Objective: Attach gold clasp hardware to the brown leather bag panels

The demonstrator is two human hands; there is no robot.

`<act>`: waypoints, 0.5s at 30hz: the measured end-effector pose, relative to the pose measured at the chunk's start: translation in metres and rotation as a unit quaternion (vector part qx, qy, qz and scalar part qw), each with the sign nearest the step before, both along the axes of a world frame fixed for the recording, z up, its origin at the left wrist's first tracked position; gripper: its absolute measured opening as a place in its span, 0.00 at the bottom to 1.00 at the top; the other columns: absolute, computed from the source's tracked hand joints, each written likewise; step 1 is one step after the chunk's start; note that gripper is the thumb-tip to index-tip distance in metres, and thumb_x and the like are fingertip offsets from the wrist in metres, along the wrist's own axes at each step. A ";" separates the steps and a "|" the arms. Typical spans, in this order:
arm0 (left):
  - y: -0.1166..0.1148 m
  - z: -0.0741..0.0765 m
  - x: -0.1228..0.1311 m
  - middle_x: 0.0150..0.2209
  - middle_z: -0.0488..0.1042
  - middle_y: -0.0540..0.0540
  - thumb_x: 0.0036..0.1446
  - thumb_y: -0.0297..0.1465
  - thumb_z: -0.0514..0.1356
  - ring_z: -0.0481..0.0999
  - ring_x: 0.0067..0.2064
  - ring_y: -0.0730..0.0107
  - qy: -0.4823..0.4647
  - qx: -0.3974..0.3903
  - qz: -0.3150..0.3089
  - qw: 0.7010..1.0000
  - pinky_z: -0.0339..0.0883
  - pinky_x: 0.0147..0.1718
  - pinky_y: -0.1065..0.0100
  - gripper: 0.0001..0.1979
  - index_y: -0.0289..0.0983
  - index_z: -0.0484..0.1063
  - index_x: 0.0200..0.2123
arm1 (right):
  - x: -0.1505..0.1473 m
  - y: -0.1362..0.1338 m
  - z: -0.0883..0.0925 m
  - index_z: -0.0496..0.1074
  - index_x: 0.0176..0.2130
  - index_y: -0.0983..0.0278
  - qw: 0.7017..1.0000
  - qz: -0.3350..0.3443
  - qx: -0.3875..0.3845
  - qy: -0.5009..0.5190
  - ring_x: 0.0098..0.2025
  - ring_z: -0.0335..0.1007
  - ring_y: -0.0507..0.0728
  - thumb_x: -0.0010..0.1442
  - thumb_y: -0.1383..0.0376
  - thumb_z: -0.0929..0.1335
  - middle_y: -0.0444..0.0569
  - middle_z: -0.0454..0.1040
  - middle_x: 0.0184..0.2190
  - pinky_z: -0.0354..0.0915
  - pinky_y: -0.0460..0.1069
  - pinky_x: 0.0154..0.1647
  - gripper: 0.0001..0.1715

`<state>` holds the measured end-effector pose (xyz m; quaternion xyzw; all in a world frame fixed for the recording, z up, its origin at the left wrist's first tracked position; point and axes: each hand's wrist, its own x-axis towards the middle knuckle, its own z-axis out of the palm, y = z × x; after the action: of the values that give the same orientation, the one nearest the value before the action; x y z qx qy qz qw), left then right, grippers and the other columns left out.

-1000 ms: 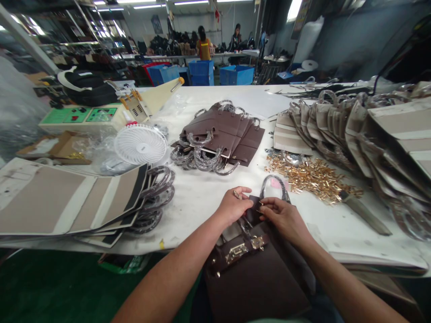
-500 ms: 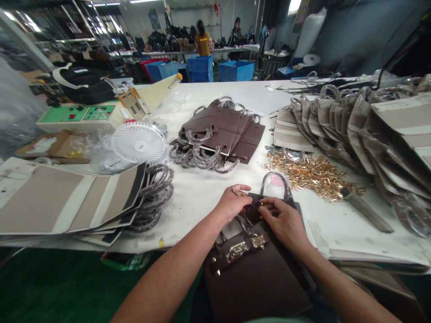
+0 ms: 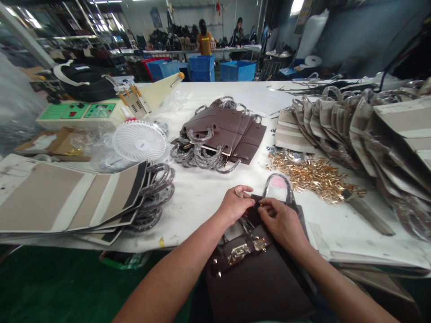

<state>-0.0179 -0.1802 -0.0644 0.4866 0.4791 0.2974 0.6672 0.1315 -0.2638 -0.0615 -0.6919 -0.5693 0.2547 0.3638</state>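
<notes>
A dark brown handbag (image 3: 252,287) with gold-coloured clasp hardware (image 3: 238,254) leans at the table's front edge, against my lap. My left hand (image 3: 235,206) is closed at the bag's upper edge, its thumb and fingers pinching a dark brown strap or flap (image 3: 256,214). Opposite it, my right hand (image 3: 279,222) pinches a tiny gold-coloured metal piece against the same part; the fingers mostly hide it. One plastic-wrapped handle (image 3: 278,176) stands up behind my right hand.
Loose gold-coloured fittings (image 3: 316,177) lie in a heap at right, near a dark flat tool (image 3: 368,211). Brown bag pieces (image 3: 232,125) are piled mid-table. Beige-lined panels (image 3: 74,193) lie left, more stacked (image 3: 294,130) right. A white fan (image 3: 139,141) stands at left.
The view has shifted slightly. Both hands stay at the bag's upper edge, and my right fingers have closed further over the small metal piece.
</notes>
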 end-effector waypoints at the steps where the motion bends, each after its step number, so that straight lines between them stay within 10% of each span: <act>1: 0.000 0.000 0.000 0.29 0.75 0.52 0.48 0.22 0.66 0.71 0.24 0.76 0.000 0.002 0.001 1.000 0.64 0.22 0.74 0.18 0.35 0.78 0.45 | 0.000 -0.001 0.000 0.77 0.43 0.61 1.000 -0.003 0.001 0.004 0.30 0.75 0.57 0.62 0.57 0.68 0.46 0.79 0.30 0.69 0.50 0.34 0.14; 15: -0.005 -0.001 0.004 0.29 0.74 0.54 0.45 0.18 0.63 0.68 0.23 0.78 0.011 0.039 0.004 0.999 0.61 0.23 0.73 0.21 0.35 0.79 0.44 | 0.002 0.002 0.004 0.78 0.39 0.60 0.998 0.016 -0.057 0.027 0.28 0.71 0.56 0.60 0.58 0.67 0.42 0.76 0.25 0.63 0.49 0.30 0.11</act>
<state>-0.0144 -0.1855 -0.0651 0.5137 0.4763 0.3131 0.6413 0.1336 -0.2616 -0.0573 -0.6948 -0.5553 0.3110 0.3350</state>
